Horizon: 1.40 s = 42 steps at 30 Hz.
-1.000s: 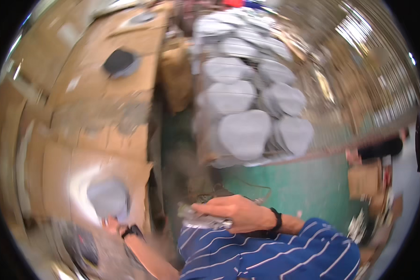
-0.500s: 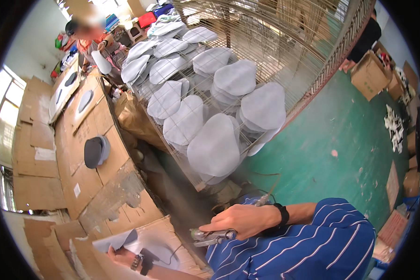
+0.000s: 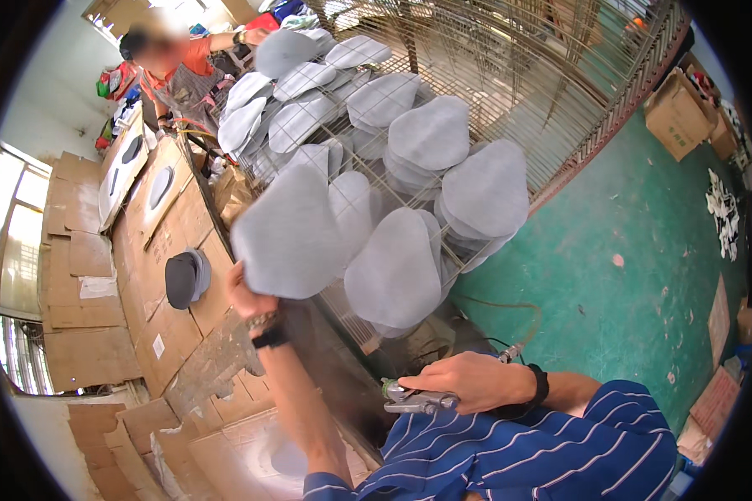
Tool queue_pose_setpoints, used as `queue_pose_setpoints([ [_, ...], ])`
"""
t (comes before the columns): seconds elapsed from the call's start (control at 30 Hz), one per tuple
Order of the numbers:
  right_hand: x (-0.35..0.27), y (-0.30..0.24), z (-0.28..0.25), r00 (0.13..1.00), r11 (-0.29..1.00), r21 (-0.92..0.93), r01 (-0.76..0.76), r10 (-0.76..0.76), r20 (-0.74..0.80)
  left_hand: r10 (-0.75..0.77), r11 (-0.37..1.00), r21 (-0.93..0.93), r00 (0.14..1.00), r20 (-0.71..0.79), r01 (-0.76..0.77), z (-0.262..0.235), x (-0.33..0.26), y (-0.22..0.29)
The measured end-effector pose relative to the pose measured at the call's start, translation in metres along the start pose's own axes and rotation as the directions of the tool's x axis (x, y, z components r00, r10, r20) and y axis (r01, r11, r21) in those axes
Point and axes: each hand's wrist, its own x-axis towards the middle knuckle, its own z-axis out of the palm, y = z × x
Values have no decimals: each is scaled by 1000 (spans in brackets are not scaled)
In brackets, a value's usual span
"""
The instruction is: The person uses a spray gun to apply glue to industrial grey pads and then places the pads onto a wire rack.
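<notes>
- Grey and flat, a rounded panel (image 3: 286,234) stood out left of centre in the head view, raised at the near left side of a wire rack (image 3: 602,125).
- The left hand (image 3: 249,296) pinched that panel at its lower edge; whether the panel touched the pieces behind it, I could not tell.
- The right hand (image 3: 468,380) was wrapped around a metal tool (image 3: 422,402) — index finger stretched along its top — just in front of a blue striped shirt (image 3: 526,451).
- Behind that hand, a thin hose (image 3: 530,321) curved over the green floor (image 3: 593,267).
- Similar grey panels (image 3: 393,271) lay in overlapping stacks on the rack.
- Cardboard covered the table (image 3: 154,321) at the left, where a black disc (image 3: 180,281) rested against grey pieces; a pale oval (image 3: 290,458) lay beside the left forearm.
- At the rack's far end, a co-worker (image 3: 196,58) in an orange top stretched one arm toward the stacks.
- A cardboard box (image 3: 681,114) sat on the floor at the right — white scraps (image 3: 721,213) lay near it.
</notes>
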Motion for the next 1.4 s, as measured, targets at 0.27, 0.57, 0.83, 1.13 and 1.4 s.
queue_pose_setpoints([
  [0.27, -2, -1, -4, 1000, 999, 33, 4, -4, 3, 15, 887, 419, 894, -447, 195, -74, 11, -86],
  [0.57, 63, -57, 3, 954, 973, 126, 195, -218, 208, -110, 964, 104, 727, -678, 243, -205, -246, -182],
  [0.83, 105, -106, 54, 711, 952, 75, 298, -274, 648, -291, 944, -231, 267, -919, 236, -297, -490, -344],
  [1.13, 128, -156, 127, 734, 896, 33, 443, -384, 560, -555, 827, -552, -1, -832, -108, -271, -594, -473],
  [1.4, 126, -175, 153, 747, 899, -34, 438, -342, 571, -456, 887, -459, 61, -888, -56, -295, -593, -475],
])
